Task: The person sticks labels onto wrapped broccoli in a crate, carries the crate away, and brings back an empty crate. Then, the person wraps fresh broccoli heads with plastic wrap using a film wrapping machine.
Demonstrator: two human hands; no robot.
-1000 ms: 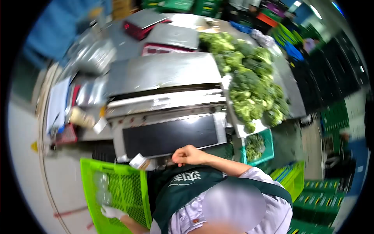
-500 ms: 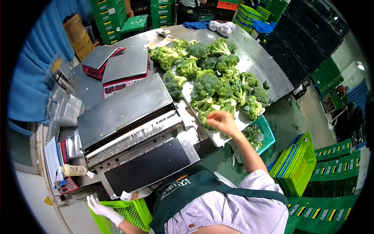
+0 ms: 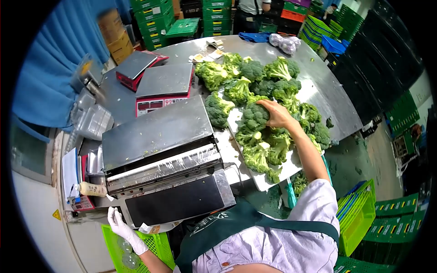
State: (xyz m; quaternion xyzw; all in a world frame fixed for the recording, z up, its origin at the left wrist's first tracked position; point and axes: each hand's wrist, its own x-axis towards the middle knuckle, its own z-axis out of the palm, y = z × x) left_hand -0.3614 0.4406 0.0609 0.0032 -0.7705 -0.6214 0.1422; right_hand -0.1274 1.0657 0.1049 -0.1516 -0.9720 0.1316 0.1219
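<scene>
My bare right hand (image 3: 276, 113) curves over a broccoli head (image 3: 255, 117) in the pile, fingers wrapped round its top and side. More broccoli (image 3: 257, 154) lies around it, partly on a white board (image 3: 260, 180). At the lower left my white-gloved left hand (image 3: 122, 227) is raised over a green crate (image 3: 157, 245), its fingers pointing up and nothing seen in them. Clear round plastic pieces (image 3: 129, 259) lie inside that crate. A film wrapping machine (image 3: 157, 136) stands between my hands, with a dark plate (image 3: 175, 200) at its front.
Two red scales (image 3: 165, 81) stand behind the machine. Clear trays (image 3: 93, 120) and a bottle (image 3: 92, 189) are at the left. A teal bin (image 3: 298, 184) sits below the board, stacked green crates (image 3: 357, 218) at the right. Another person (image 3: 252, 9) stands beyond the table.
My right hand has moved from the near side of the pile farther into it and onto a broccoli head. My left hand stays near the crate. The view has shifted.
</scene>
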